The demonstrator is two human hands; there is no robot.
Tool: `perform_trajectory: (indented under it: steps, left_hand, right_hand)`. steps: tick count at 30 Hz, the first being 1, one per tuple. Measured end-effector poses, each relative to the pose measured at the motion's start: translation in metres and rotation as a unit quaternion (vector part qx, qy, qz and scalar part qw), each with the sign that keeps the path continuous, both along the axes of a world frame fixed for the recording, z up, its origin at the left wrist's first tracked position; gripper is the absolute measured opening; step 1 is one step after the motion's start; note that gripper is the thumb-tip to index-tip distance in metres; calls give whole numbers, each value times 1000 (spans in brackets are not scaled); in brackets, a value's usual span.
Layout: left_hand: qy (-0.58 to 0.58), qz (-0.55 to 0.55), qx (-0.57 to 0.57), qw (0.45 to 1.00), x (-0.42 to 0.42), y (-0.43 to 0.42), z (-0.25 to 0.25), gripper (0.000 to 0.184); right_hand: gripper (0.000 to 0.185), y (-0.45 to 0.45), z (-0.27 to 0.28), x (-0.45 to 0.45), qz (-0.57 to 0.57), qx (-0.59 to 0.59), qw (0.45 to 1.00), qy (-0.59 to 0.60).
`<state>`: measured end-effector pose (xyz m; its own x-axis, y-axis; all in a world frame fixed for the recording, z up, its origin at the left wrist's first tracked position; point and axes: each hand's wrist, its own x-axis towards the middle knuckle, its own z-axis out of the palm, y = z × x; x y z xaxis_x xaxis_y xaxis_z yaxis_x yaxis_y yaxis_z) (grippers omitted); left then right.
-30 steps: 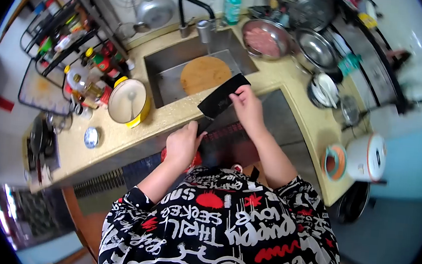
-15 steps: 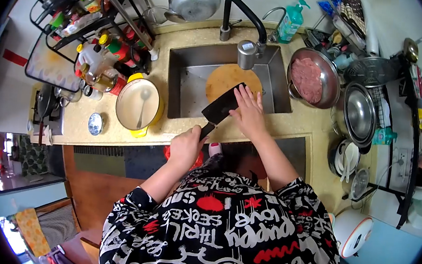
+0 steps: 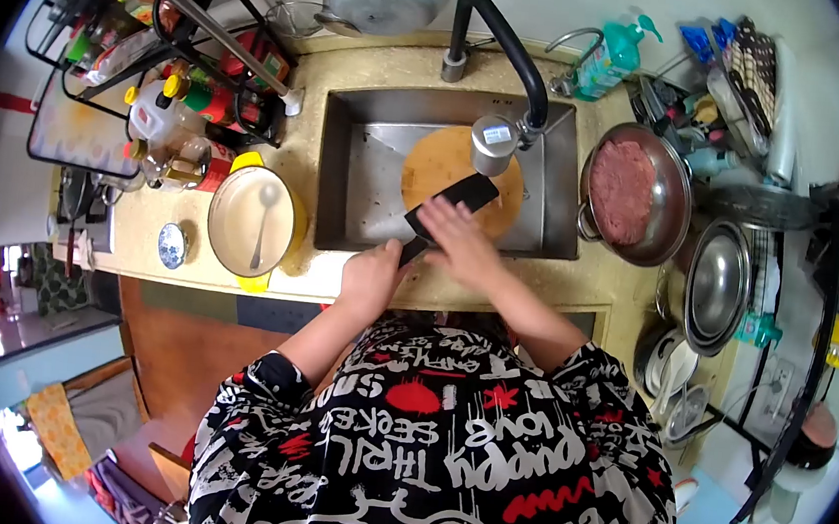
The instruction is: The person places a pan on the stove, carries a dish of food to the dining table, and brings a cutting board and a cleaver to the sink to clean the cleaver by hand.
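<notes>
My left hand (image 3: 370, 276) is wrapped round the handle of a black cleaver (image 3: 469, 195), whose broad blade points up and right over the sink. Against the blade's lower part lies my right hand (image 3: 456, 242), its fingers stretched out and a little blurred. Under the cleaver, a round wooden cutting board (image 3: 429, 159) rests in the metal sink (image 3: 365, 147). Above the board hangs the grey head of the black faucet (image 3: 503, 45).
Left of the sink stand a yellow pot (image 3: 298, 233) with a spoon inside and a small patterned bowl (image 3: 172, 245). On the right are a steel pan (image 3: 670, 224) holding ground meat (image 3: 621, 192) and stacked metal bowls (image 3: 718, 278). Bottles (image 3: 158, 119) crowd the back left.
My right hand has slid down the blade from its tip end toward the handle. The camera view has shifted, and my body is closer to the counter.
</notes>
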<state>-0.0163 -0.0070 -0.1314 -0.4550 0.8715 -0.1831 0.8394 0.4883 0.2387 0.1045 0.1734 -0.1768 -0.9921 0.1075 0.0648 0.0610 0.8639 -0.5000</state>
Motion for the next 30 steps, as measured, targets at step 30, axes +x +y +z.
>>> perform_trajectory:
  steps: [30]
  left_hand:
    - [-6, 75, 81, 994, 33, -22, -10, 36]
  right_hand:
    - [23, 7, 4, -33, -208, -75, 965, 142]
